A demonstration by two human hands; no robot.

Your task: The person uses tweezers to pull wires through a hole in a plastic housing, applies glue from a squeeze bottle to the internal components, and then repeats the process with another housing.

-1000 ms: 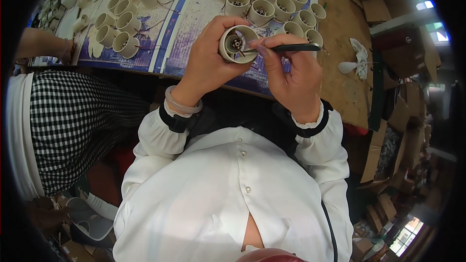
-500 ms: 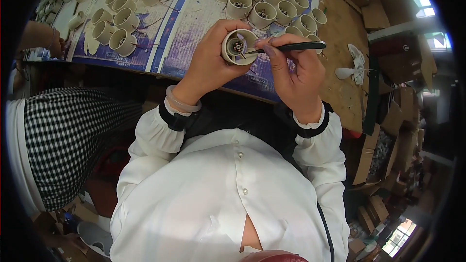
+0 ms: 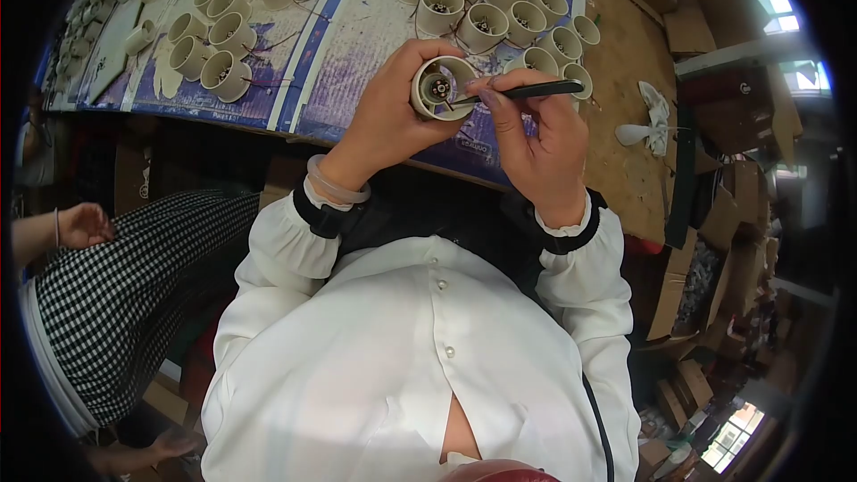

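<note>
My left hand (image 3: 393, 98) is wrapped round a cream cylindrical cup (image 3: 418, 100), its open mouth turned up toward me. Inside the cup sits a small round metal part (image 3: 439, 89) with a dark centre. My right hand (image 3: 543, 138) pinches a pair of dark tweezers (image 3: 540, 89) between thumb and fingers. The tweezers' tips reach into the cup, near the wall beside the metal part; whether they grip anything is too small to tell.
Cream cups (image 3: 484, 27) with parts inside stand grouped beyond my hands, and another group (image 3: 225, 76) with thin wires stands at left. A crumpled white item (image 3: 656, 116) lies on the brown board at right. A co-worker's hand (image 3: 85, 225) is at far left, beside a checked garment.
My right hand and the tweezers have shifted slightly left and down. The cup has tilted a little. The co-worker's hand has left the table and come down toward the checked garment.
</note>
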